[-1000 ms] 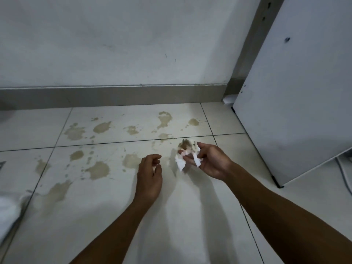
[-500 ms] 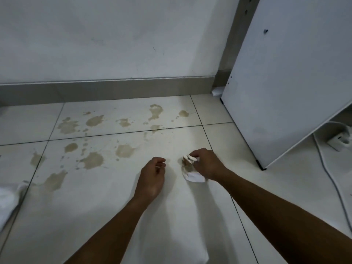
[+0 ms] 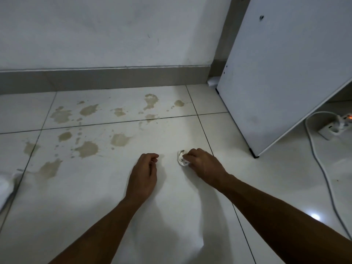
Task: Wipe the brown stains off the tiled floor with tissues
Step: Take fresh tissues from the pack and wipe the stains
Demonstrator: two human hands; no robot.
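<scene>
tissue (image 3: pixel 182 161): mostly under right hand (image 3: pixel 204 164) | white object (image 3: pixel 5 185) (blurred): cut by left edge

Both bare forearms reach forward, the left hand (image 3: pixel 143 177) loosely curled and holding nothing, the right hand (image 3: pixel 204 164) curled around a tissue (image 3: pixel 182 161).

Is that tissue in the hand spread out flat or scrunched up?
Scrunched up. The tissue is a small crumpled wad with brownish marks, gripped in the right hand low against the tiled floor.
</scene>
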